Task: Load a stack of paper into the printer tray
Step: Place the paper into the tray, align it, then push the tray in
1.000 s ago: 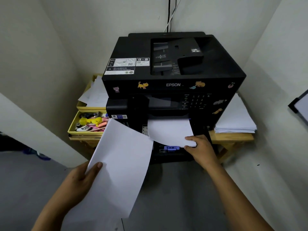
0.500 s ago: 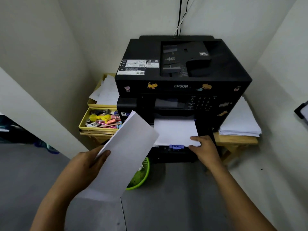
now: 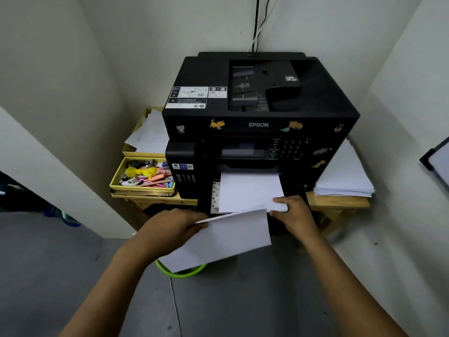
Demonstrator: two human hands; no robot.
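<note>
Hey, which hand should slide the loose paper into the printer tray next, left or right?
Left, probably. The left hand already grips the loose paper, just in front of the tray. The right hand is busy pinching the corner of the sheets already lying there.

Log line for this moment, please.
left hand: grips paper stack before printer | right hand: pinches paper in tray | stack: not yet loaded
</note>
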